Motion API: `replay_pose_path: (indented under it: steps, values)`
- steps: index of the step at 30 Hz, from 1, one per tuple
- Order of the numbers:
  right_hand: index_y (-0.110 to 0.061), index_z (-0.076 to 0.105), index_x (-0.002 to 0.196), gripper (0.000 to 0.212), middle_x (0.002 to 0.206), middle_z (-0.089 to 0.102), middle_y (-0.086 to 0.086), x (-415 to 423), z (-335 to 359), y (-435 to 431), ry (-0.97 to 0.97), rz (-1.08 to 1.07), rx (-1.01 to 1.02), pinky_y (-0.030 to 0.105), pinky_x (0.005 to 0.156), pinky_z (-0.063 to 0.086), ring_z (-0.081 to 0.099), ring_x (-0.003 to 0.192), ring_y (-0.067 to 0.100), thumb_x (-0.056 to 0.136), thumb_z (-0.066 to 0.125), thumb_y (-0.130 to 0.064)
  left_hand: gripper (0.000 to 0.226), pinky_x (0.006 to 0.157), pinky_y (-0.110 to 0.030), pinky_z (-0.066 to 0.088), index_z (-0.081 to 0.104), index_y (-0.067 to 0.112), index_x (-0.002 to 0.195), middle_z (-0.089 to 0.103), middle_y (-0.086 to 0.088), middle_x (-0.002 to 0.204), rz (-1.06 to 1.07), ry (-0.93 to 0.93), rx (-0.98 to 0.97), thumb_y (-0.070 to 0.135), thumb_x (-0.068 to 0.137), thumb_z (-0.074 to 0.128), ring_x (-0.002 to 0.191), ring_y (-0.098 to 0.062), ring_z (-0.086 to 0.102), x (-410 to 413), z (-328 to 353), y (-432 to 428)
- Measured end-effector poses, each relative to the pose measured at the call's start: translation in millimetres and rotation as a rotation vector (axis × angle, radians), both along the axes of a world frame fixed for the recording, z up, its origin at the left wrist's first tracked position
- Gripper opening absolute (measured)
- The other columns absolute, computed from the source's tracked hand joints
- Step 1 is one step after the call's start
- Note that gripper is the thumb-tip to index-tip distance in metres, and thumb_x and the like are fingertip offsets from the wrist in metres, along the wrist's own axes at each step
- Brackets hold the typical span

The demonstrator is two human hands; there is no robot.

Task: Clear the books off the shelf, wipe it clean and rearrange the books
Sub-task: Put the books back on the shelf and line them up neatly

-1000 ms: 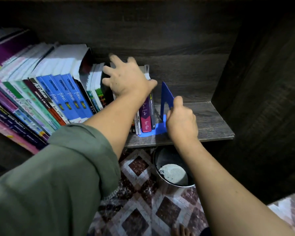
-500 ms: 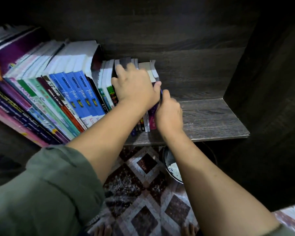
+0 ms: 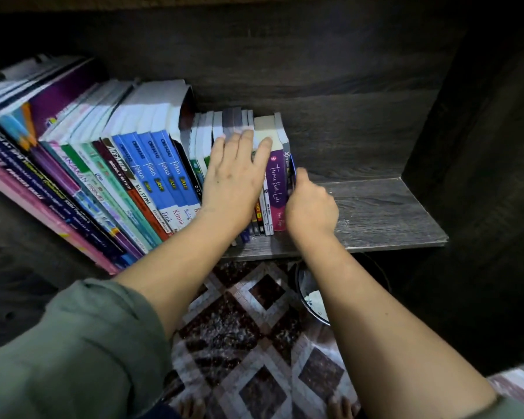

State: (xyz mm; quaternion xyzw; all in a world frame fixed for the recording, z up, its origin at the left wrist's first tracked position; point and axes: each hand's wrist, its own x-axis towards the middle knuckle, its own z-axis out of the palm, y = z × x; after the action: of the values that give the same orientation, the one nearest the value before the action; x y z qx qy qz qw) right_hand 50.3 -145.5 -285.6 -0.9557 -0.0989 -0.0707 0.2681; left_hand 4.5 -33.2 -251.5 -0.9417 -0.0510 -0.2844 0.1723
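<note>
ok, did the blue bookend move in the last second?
Yes. The blue bookend slid left along the shelf: a second ago it stood apart from the row's last book; now it sits tight against it, gripped by the right hand.

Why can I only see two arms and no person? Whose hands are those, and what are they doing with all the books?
There is no machine here. A person wears a camera on their head, so the picture shows what they see when they look down: their own two arms reaching forward. The left hand lies flat, fingers straight, on a row of books that stands on a dark wooden shelf. The right hand holds a thin blue bookend against the last book in the row, just past a purple book. A bookend is a stand that stops books from tipping over. Under the shelf you can see a patterned floor and a round bucket, partly hidden behind the right arm.
</note>
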Motion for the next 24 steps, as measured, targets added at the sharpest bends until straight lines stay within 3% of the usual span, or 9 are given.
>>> replay_pose_path:
  steps: [2,4,6,8,10,13,18,20,24]
  values:
    - [-0.029,0.032,0.143,0.048,0.113,0.064,0.019,-2,-10,-3,0.095,0.002,0.016,0.039,0.079,0.046,0.060,0.104,0.039,0.099,0.038,-0.013,0.082,0.118,-0.049,0.008,0.020,0.010,0.151,0.025,-0.020,0.154,0.013,-0.073,0.023,-0.001,0.076,0.052,0.144,-0.035,0.021,-15,-14,1]
    - [-0.030,0.034,0.143,0.048,0.111,0.064,0.020,-4,-20,-4,0.144,-0.004,0.107,0.040,0.081,0.047,0.060,0.102,0.039,0.098,0.036,-0.011,0.091,0.117,-0.051,-0.003,0.011,0.008,0.153,0.006,-0.021,0.159,0.061,-0.117,-0.011,0.004,0.076,0.059,0.147,-0.037,0.004,-33,-31,2]
    - [-0.032,0.038,0.142,0.048,0.109,0.064,0.020,-1,-23,-4,0.167,-0.020,0.179,0.040,0.083,0.048,0.059,0.102,0.039,0.099,0.036,-0.012,0.101,0.115,-0.051,-0.015,-0.001,0.010,0.154,-0.021,-0.017,0.157,0.150,-0.127,-0.081,0.028,0.081,0.067,0.144,-0.037,-0.020,-49,-43,7]
    - [-0.036,0.039,0.143,0.049,0.108,0.065,0.020,3,-24,-6,0.165,-0.011,0.187,0.039,0.085,0.048,0.059,0.102,0.038,0.100,0.039,-0.014,0.108,0.111,-0.053,-0.021,-0.016,0.013,0.152,-0.041,-0.015,0.148,0.249,-0.139,-0.159,0.047,0.084,0.060,0.138,-0.039,-0.033,-56,-49,15]
    - [-0.039,0.039,0.143,0.049,0.104,0.066,0.019,5,-25,-11,0.140,0.014,0.203,0.038,0.085,0.048,0.059,0.100,0.037,0.100,0.041,-0.016,0.113,0.109,-0.054,-0.022,-0.019,0.012,0.150,-0.036,-0.021,0.150,0.321,-0.181,-0.238,0.057,0.082,0.059,0.140,-0.046,-0.020,-58,-49,26]
    - [-0.041,0.041,0.142,0.048,0.101,0.066,0.020,6,-25,-13,0.124,0.040,0.241,0.037,0.085,0.049,0.060,0.095,0.035,0.100,0.043,-0.017,0.118,0.111,-0.053,-0.018,-0.008,0.003,0.150,-0.010,-0.028,0.151,0.313,-0.206,-0.329,0.067,0.078,0.060,0.140,-0.049,-0.003,-58,-48,39]
    - [-0.041,0.039,0.144,0.050,0.106,0.068,0.019,8,-29,-9,0.092,0.089,0.191,0.038,0.088,0.050,0.062,0.099,0.037,0.098,0.048,-0.021,0.133,0.104,-0.054,-0.029,-0.038,0.006,0.138,-0.041,-0.022,0.141,0.229,-0.119,-0.407,0.075,0.075,0.057,0.130,-0.038,-0.041,-53,-56,50]
    - [-0.041,0.037,0.145,0.051,0.107,0.068,0.019,11,-31,-9,0.096,0.098,0.178,0.039,0.089,0.050,0.061,0.100,0.036,0.099,0.049,-0.022,0.136,0.100,-0.053,-0.034,-0.041,0.007,0.136,-0.053,-0.018,0.134,0.207,-0.098,-0.421,0.074,0.074,0.060,0.126,-0.036,-0.046,-52,-55,52]
    - [-0.045,0.035,0.144,0.051,0.110,0.066,0.019,13,-33,-13,0.148,0.085,0.205,0.039,0.091,0.049,0.060,0.103,0.037,0.098,0.050,-0.030,0.137,0.098,-0.054,-0.036,-0.043,0.009,0.135,-0.056,-0.017,0.131,0.185,-0.078,-0.438,0.072,0.073,0.062,0.124,-0.037,-0.048,-51,-54,51]
